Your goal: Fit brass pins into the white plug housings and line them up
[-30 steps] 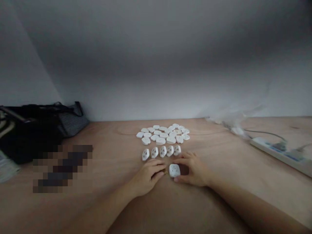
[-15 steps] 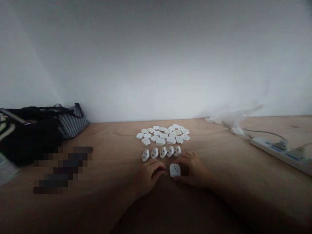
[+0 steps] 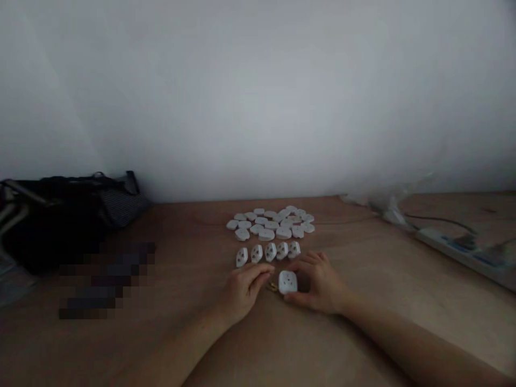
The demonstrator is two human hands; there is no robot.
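Observation:
My right hand (image 3: 322, 282) grips a white plastic socket cover (image 3: 287, 282) by its edges. The cover is squarish with small holes in the face turned towards me. Just to its left, my left hand (image 3: 245, 287) has thumb and fingertips pinched together; anything between them is too small to make out. Small brass-coloured pieces (image 3: 273, 287) show between the pinch and the cover. Beyond my hands stands a row of several white socket pieces (image 3: 270, 252) with dark holes, tilted on edge. A larger cluster of white covers (image 3: 266, 234) lies behind that row.
The wooden table (image 3: 193, 252) meets a pale wall. At the left sit a black bag (image 3: 60, 220) and a pixelated dark object (image 3: 108, 282). A power strip (image 3: 455, 250) with plugs lies at the right, near a clear plastic bag (image 3: 391, 207).
My left fingertips have lifted slightly and closed together, so the brass-coloured pieces show more. The socket cover in my right hand has shifted slightly left. The row and cluster stay put.

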